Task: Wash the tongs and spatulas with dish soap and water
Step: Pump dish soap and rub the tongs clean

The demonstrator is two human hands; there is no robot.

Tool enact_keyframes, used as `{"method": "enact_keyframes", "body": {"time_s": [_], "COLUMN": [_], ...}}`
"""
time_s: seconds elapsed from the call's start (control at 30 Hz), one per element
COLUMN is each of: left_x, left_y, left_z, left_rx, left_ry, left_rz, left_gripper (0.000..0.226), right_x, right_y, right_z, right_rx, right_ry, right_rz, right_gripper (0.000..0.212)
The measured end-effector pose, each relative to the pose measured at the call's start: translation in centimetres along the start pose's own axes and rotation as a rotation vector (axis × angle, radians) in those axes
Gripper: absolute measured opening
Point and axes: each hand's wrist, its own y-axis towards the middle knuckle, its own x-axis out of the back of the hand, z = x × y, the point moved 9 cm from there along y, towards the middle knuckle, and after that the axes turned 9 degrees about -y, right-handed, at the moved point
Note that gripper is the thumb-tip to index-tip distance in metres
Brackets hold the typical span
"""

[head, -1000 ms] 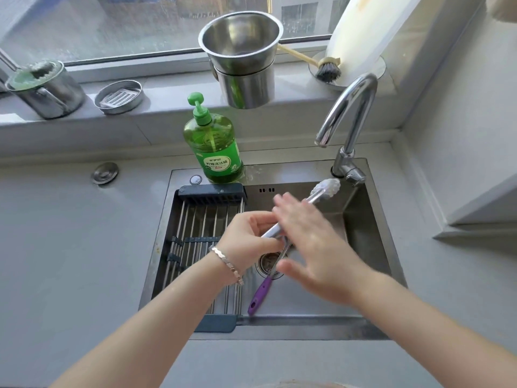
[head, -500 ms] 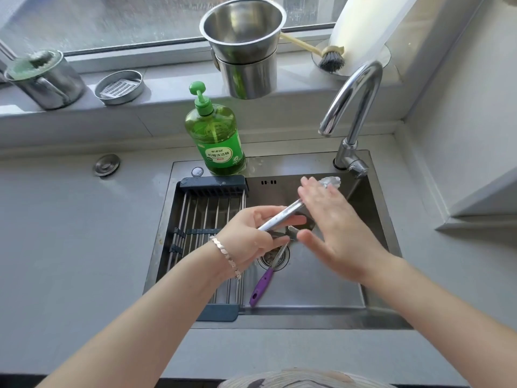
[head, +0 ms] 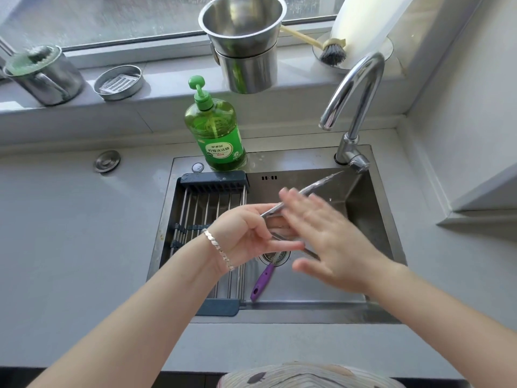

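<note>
Metal tongs (head: 319,186) are held over the steel sink (head: 391,242), tips pointing toward the tap base. My left hand (head: 246,231) grips their hinge end. My right hand (head: 327,236) lies flat and blurred across the tongs' middle, fingers spread, covering the lower arm. A purple-handled utensil (head: 261,282) lies on the sink floor by the drain, its head hidden under my hands. The green dish soap bottle (head: 215,130) stands on the sink's back rim.
A roll-up drying rack (head: 201,208) covers the sink's left part. The chrome tap (head: 355,107) arches at the back right, no water running. On the sill stand stacked steel pots (head: 246,43), a brush (head: 331,53), a small dish (head: 119,82) and a steel mug (head: 42,74).
My right hand has slid back along the tongs toward my left hand, after reaching their tips half a second ago. My left hand keeps its grip.
</note>
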Motion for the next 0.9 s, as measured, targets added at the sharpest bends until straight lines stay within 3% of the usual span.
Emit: {"method": "enact_keyframes", "body": {"time_s": [0.07, 0.23, 0.33, 0.43, 0.57, 0.7, 0.83, 0.9], "left_x": [0.0, 0.4, 0.4, 0.3, 1.2, 1.3, 1.4, 1.0], "left_y": [0.0, -0.1, -0.2, -0.3, -0.4, -0.6, -0.7, -0.9], "left_z": [-0.3, 0.0, 0.2, 0.6, 0.7, 0.9, 0.5, 0.4], "left_rx": [0.002, 0.017, 0.033, 0.042, 0.028, 0.037, -0.002, -0.012], "left_ry": [-0.008, 0.032, 0.039, 0.067, 0.004, 0.078, 0.202, 0.291], "left_rz": [-0.016, -0.058, -0.052, -0.057, -0.117, -0.127, -0.149, -0.136], "left_gripper": [0.068, 0.068, 0.075, 0.075, 0.068, 0.068, 0.048, 0.027], "right_x": [0.6, 1.3, 1.3, -0.1, 0.0, -0.7, -0.1, -0.3], "right_y": [0.0, 0.1, 0.3, 0.5, -0.1, -0.2, -0.9, -1.0], "right_z": [-1.8, 1.2, 0.0, -0.1, -4.8, -2.1, -4.9, -3.9], "right_rx": [-0.103, 0.044, -0.021, 0.019, -0.229, -0.090, -0.219, -0.146], "right_ry": [0.042, 0.198, 0.210, 0.033, -0.009, -0.053, -0.024, -0.022], "right_rz": [-0.026, -0.112, -0.084, -0.028, -0.019, 0.030, 0.020, 0.019], "right_gripper": [0.089, 0.063, 0.074, 0.085, 0.095, 0.091, 0.089, 0.084]}}
